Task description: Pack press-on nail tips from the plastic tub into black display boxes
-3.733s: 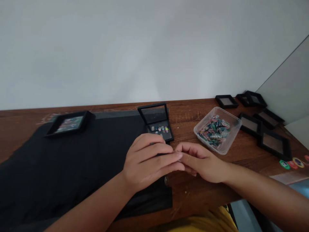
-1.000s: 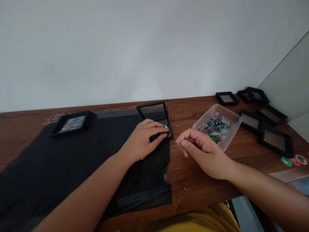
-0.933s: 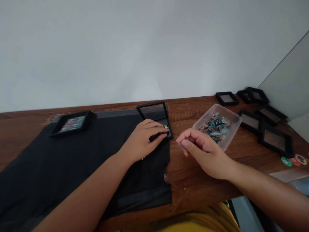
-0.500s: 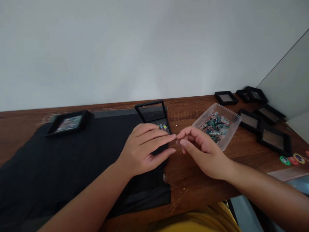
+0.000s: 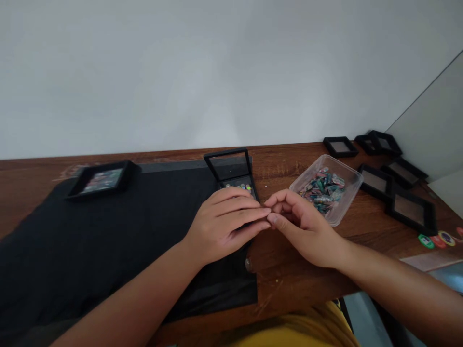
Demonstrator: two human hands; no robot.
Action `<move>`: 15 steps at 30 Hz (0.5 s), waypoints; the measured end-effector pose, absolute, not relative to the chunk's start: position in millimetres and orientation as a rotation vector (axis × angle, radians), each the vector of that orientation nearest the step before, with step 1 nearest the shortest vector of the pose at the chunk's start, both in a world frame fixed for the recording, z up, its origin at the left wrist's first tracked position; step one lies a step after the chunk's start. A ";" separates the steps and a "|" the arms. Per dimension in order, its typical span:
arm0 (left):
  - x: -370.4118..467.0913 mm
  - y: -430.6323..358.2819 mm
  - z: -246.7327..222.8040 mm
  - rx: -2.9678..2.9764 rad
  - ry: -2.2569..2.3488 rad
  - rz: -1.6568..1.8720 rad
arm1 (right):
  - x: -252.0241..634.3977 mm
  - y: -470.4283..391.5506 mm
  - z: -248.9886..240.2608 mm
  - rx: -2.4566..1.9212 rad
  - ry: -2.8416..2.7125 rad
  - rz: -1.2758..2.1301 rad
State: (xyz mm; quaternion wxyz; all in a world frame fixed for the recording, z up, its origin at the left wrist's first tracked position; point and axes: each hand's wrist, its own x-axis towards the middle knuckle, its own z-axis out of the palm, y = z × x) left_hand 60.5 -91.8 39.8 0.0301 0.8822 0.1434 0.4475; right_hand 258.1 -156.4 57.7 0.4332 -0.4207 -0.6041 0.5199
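Note:
My left hand (image 5: 226, 219) reaches in from the left, fingers drawn together and its tips meeting those of my right hand (image 5: 302, 224). The right thumb and fingers are pinched closed at that spot; anything between the fingertips is too small or hidden to make out. Behind my left hand stands an opened black case (image 5: 249, 166) with a clear window in its raised lid. Small colourful pieces (image 5: 246, 187) lie inside it, partly covered by my fingers. Just beyond my right hand is a clear plastic tub (image 5: 349, 195) holding many glossy green and pink nail-shaped pieces (image 5: 327, 185).
A black cloth (image 5: 144, 231) covers the table's left part, with a closed windowed case (image 5: 126, 178) on it. Several black cases (image 5: 414, 209) lie at the right by the wall. Round coloured stickers (image 5: 426, 241) sit at the right edge.
My left hand has moved slightly right, and its fingertips now press against those of my right hand. Its thumb has closed in toward the fingers.

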 end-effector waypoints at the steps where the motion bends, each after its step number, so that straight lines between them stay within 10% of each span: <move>1: 60.5 -91.7 39.6 2.715 0.443 1.383 | 258.2 -156.7 58.1 -1.053 -1.506 1.296; 15: 59.6 -98.0 46.8 2.680 0.481 1.449 | 262.2 -154.3 63.6 -0.964 -1.359 1.537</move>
